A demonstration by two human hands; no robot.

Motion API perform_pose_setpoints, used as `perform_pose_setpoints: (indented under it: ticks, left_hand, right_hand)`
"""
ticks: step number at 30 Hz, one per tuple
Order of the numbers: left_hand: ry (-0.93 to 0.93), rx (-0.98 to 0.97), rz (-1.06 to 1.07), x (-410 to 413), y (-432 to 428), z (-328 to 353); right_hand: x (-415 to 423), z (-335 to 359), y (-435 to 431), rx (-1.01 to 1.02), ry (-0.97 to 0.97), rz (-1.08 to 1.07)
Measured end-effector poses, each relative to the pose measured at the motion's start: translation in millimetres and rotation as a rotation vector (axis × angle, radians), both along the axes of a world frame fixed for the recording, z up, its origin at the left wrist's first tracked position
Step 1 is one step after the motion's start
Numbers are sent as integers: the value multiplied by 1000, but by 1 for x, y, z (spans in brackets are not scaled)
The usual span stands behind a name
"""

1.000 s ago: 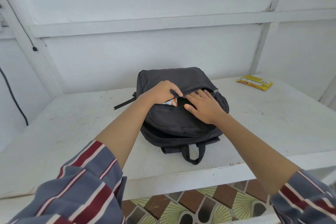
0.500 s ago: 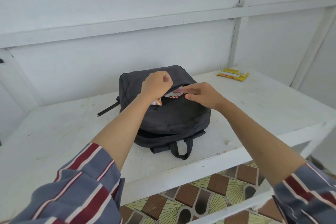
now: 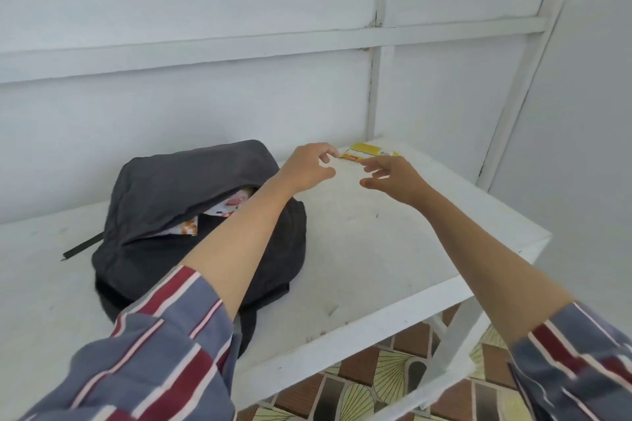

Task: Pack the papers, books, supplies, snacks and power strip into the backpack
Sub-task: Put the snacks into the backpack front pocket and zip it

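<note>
Two bare hands are held out over the desk (image 3: 376, 267), toward its far right corner, where a yellow packet (image 3: 372, 150) with red and white print lies flat. The left hand (image 3: 307, 169) is seen with fingers loosely curled and nothing gripped. Its fingertips are just beside the packet's near corner, and whether they touch it cannot be told. The right hand (image 3: 393, 181) is spread and relaxed, with nothing held and its forefinger close to the packet's near edge.

The backpack (image 3: 178, 202), dark grey and soft, is laid flat left of the desk's middle, reaching from near the far edge almost to the front edge. Its zip is open in a slanting gap, and white wrappers (image 3: 227, 207) with orange and red marks are shown inside. A black strap (image 3: 82, 247) is stretched from its left side toward the desk's left edge.

The backpack's front part is hidden by the left forearm and a striped sleeve (image 3: 164, 345). The packet's print is too small to be read. What else is in the backpack cannot be made out.
</note>
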State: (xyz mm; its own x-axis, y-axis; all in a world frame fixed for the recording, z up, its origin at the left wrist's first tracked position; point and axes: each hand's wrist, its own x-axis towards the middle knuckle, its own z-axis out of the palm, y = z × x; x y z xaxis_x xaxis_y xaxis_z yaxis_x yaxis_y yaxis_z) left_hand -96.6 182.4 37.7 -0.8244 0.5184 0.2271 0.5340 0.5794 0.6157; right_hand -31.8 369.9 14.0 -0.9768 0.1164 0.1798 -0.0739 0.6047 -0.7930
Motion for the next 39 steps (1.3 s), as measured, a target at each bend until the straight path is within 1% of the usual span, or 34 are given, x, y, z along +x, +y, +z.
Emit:
perform_pose_setpoints:
  ticks: [3,7,10,15,21,26,30,34,36,39]
  left_hand:
    - [-71,18,19,-18,35,-9]
    - [-137,12,43,-38,71,-23]
    - [-189,-25,56,-56,92,-33]
    - [-223,-22,118,-103,116,-43]
    - [-243,-92,142,-161,142,-58]
    - [-279,-92,108,-195,160,-73]
    - [-363,-68,94,-212,162,-89]
    - [-354,-79,100,-225,162,-101]
    - [-334,-69,100,-222,162,-96]
    - [-389,-53,103,-213,157,-93]
  right_hand:
    - [-15,-8,45,13,-20,-46]
    - [-36,-18,89,-27,-24,-69]
    - [-58,-28,111,-59,-46,-79]
    - [-104,-47,137,-87,-115,-95]
    - [-163,-64,152,-9,-193,-61]
    - [-200,-80,154,12,-242,-51]
    - [-212,-92,159,96,-249,-60]
    - [-219,-97,162,172,-218,-69]
    - [-219,-95,161,228,-254,-63]
    - [-216,-91,159,308,-317,-50]
